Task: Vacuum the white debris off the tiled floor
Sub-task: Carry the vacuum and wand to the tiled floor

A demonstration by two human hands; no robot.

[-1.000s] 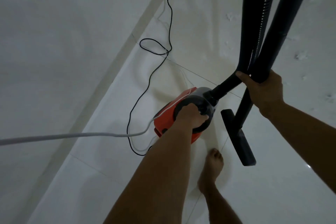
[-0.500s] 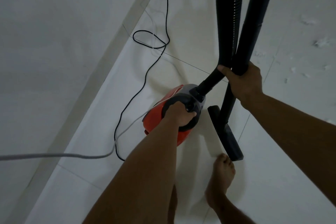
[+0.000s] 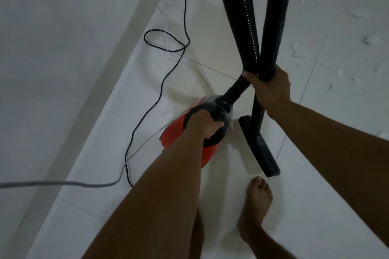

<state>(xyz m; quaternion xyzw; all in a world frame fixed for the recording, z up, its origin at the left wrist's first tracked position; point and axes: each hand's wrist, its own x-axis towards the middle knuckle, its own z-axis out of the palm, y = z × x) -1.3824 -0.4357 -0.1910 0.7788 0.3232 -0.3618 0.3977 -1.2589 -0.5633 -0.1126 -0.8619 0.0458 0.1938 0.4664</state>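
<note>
A small red vacuum cleaner [image 3: 179,130] sits on the white tiled floor [image 3: 315,174] near the wall. My left hand [image 3: 205,125] grips its black carry handle on top. My right hand [image 3: 270,87] holds the black ribbed hose [image 3: 242,17] and the black rigid wand [image 3: 275,17] together where they cross. The wand ends in a flat black floor nozzle [image 3: 260,145] resting on the tile beside the cleaner. White debris [image 3: 299,50] lies scattered over the tiles at the upper right.
A black power cord [image 3: 164,38] loops over the floor beside the wall [image 3: 52,48] and its skirting. A grey cable [image 3: 63,184] runs in from the left. My bare right foot [image 3: 255,206] stands just below the nozzle.
The view has shifted, so the cleaner, hose and wand sit a little more to the left in frame. My right foot has stepped closer to the nozzle. Both grips are unchanged.
</note>
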